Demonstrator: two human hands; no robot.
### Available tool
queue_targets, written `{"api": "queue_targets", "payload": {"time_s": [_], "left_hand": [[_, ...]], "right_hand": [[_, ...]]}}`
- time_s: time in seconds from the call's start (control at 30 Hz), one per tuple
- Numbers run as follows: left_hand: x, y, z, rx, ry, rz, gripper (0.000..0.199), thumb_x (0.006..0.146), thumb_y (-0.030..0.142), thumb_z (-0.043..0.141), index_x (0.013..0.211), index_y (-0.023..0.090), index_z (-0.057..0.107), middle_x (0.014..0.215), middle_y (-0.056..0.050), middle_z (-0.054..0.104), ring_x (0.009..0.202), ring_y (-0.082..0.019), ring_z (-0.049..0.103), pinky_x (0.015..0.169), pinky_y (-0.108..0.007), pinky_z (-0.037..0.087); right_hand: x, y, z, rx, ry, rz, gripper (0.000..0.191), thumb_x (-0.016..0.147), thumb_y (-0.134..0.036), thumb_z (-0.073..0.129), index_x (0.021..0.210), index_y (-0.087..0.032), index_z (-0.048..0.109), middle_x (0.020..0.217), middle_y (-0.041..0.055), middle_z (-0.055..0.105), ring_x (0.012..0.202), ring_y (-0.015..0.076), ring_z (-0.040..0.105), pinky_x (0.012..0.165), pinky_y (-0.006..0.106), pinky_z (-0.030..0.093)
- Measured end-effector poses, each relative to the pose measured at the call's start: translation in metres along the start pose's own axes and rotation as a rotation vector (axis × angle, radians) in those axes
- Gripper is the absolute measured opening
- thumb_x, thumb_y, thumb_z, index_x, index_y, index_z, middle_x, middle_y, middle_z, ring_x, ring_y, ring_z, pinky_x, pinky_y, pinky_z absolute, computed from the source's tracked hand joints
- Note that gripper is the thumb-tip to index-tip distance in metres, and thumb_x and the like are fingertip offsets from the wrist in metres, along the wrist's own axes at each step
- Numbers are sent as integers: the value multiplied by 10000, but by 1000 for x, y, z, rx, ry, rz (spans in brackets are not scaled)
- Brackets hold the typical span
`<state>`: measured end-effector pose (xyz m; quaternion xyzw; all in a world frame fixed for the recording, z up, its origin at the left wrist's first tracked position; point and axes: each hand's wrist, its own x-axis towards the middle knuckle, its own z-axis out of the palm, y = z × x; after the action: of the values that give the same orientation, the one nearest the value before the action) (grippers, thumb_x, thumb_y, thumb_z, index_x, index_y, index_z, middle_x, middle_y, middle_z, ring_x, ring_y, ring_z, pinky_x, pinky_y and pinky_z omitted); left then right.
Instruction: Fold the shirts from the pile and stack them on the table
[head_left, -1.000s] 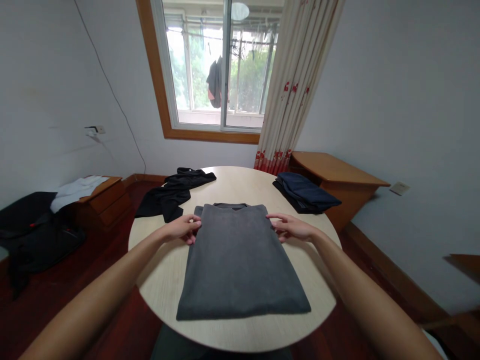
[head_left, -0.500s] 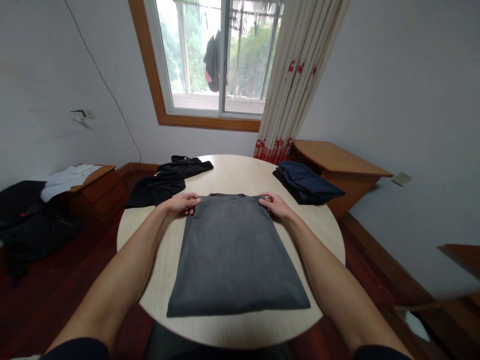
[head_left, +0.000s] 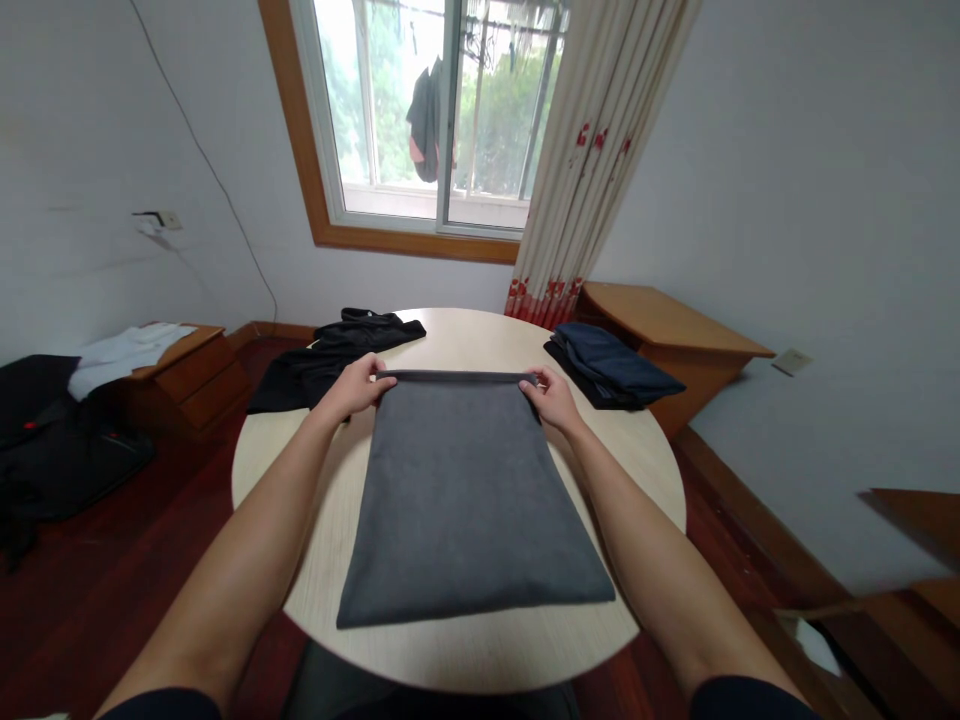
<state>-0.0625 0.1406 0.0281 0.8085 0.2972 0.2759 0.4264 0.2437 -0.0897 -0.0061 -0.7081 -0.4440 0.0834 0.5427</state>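
Observation:
A dark grey shirt [head_left: 480,490], folded into a rough rectangle, lies in front of me on the round table. Its far edge is raised a little and pulled straight between my two hands. At the far left corner, my left hand [head_left: 358,388] pinches the cloth between thumb and fingers. My right hand [head_left: 553,396] grips the far right corner the same way. The near edge rests flat, close to the table's front rim. Beneath the raised edge, the underside of the shirt is hidden.
Crumpled black clothes [head_left: 322,360] lie at the table's [head_left: 450,660] back left. A folded stack of navy and black clothes [head_left: 615,368] sits at the back right. Beyond stand a wooden desk [head_left: 667,315] and a curtain [head_left: 585,170]. A black bag [head_left: 75,450] is on the floor at left.
Both hands have lifted the shirt's far edge, which now shows as a straight band. The neckline that showed there is out of sight. The near edge has slid slightly away from me.

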Motion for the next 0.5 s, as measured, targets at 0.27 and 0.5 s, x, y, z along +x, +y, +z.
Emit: {"api": "queue_targets", "payload": {"time_s": [0.27,0.5], "left_hand": [[6,-20,22,237,106,5,247,773,235,741,1008,199,675,874,-52,652,793,-203,607,815,-312,455],[-3,-29,12,-137,-138,-138,706,667,363,849,1292,162,588,859,-11,607,672,-146,589,628,-268,475]], "right_hand": [[-2,14,15,-309,24,-49,367,807,-343,630,1131,-173,661,830,30,604,715,178,546,760,323,445],[-4,20,10,-140,-42,45,535,764,-373,675,1244,-149,606,800,-14,523,702,150,516,660,274,422]]}}
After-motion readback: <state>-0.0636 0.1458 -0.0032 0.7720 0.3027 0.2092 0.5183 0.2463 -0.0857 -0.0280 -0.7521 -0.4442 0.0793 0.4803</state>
